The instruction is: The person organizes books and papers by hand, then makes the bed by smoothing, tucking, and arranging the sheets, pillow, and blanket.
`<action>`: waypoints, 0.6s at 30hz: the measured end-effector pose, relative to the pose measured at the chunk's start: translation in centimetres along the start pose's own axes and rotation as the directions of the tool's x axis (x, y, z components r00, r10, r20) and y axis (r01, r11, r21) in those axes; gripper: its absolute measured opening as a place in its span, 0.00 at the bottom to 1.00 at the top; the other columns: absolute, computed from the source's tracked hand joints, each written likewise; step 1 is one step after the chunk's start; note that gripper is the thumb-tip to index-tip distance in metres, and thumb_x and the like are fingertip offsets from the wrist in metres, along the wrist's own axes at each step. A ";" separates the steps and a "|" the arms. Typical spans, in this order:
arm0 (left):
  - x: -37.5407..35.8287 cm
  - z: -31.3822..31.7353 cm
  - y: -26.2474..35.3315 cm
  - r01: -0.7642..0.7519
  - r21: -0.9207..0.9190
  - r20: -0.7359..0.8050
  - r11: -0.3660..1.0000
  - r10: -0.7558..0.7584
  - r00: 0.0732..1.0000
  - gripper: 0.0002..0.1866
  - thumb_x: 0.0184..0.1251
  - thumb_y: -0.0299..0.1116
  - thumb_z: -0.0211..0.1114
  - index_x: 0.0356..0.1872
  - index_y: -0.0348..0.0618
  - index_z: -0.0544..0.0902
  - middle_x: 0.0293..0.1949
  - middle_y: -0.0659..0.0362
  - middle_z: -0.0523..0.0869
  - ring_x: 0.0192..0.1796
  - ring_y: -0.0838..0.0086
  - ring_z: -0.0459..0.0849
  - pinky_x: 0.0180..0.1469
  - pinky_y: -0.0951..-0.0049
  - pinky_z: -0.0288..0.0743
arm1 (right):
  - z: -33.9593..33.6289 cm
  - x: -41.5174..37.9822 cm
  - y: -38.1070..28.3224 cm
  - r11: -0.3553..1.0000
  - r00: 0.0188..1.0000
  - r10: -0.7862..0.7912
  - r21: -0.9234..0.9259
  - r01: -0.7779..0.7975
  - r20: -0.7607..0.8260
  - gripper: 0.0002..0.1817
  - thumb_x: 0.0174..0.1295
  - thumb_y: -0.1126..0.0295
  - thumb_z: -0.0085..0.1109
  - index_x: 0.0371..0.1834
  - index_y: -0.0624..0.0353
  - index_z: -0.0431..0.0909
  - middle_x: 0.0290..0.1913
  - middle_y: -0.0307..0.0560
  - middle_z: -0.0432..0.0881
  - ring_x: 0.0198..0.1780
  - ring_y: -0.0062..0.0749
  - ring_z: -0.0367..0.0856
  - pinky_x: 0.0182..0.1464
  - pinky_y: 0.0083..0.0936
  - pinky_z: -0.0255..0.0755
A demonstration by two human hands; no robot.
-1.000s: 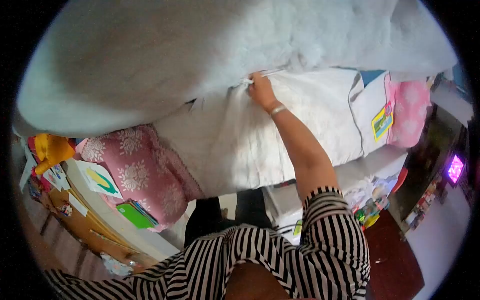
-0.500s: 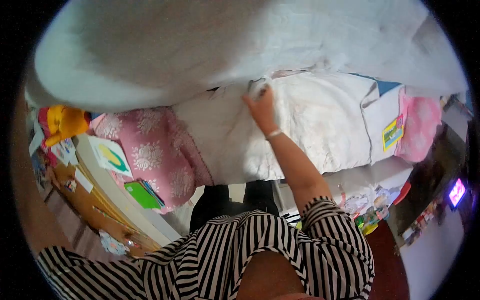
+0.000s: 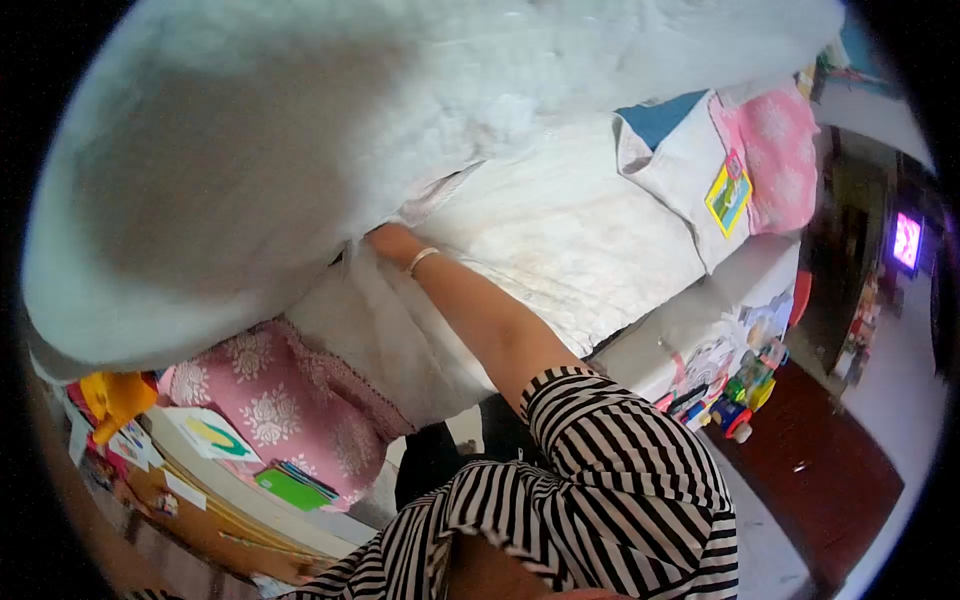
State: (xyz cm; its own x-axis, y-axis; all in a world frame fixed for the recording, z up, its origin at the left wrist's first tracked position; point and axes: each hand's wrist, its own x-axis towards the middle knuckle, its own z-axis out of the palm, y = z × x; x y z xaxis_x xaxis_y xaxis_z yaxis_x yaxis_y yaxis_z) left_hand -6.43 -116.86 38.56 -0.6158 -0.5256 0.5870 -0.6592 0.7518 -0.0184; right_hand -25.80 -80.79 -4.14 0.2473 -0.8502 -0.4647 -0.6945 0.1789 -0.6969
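A big pale fluffy blanket (image 3: 250, 150) is lifted up and fills the upper left of the view. My right hand (image 3: 385, 241), with a bracelet on its wrist, reaches under the blanket's lower edge onto the white quilted sheet (image 3: 560, 230) on the bed. The blanket hides most of its fingers, so whether they grip the sheet or the blanket does not show. My left hand is out of sight behind the raised blanket. I wear a black-and-white striped top (image 3: 600, 480).
A pink flowered cover (image 3: 290, 400) hangs at the bed's left end. Papers and a green booklet (image 3: 285, 487) lie on a low shelf at lower left. A pink pillow (image 3: 775, 150) lies at the bed's far end. Toys (image 3: 740, 395) sit on the floor to the right.
My right hand has slid left along the sheet and gone under the blanket's edge. The view has swung, and the blanket now hangs lower over the left of the bed.
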 end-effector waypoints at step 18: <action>0.2 0.1 -1.8 -0.084 0.122 0.073 0.989 0.075 0.994 0.27 0.69 0.46 0.37 0.52 0.29 0.67 0.52 0.38 0.70 0.53 0.47 0.68 0.57 0.54 0.61 | 19.6 -50.3 6.4 0.773 0.573 0.633 -0.459 -0.439 0.520 0.17 0.53 0.56 0.49 0.37 0.52 0.80 0.39 0.47 0.80 0.42 0.40 0.78 0.45 0.36 0.66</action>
State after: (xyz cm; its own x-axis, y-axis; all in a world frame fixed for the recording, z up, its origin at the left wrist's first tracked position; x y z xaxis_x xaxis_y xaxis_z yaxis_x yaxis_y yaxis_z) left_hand -5.42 -118.36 38.63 -0.6935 -0.4953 0.5231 -0.6530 0.7389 -0.1661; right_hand -29.42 -27.13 4.06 0.0530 -0.1168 -0.9917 -0.9551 0.2841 -0.0845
